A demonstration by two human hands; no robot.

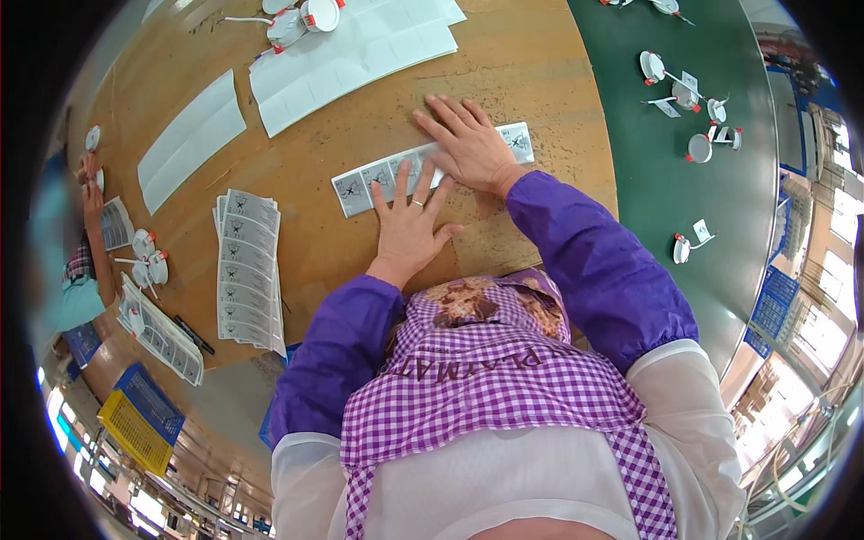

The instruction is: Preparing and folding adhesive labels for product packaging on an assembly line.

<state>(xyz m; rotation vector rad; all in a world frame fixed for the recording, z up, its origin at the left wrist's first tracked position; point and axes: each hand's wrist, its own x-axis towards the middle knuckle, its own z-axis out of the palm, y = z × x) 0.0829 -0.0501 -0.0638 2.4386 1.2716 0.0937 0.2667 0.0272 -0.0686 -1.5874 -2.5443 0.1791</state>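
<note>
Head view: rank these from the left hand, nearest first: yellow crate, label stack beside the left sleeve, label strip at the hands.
1. Label strip: partly under the left hand.
2. Label stack: to the hand's left.
3. Yellow crate: farthest, at lower left.

On the table [531,54], beneath left hand [409,229] and right hand [475,151], a label strip [351,191]. Left of it, a stack of strips [245,270]; beyond, sheets [351,72] with lamps [286,29] on top. Rightward, more lamps [700,148] on a neighbouring surface [648,207]. Far left, probably, a lamp at a co-worker's hand [93,205].
</note>
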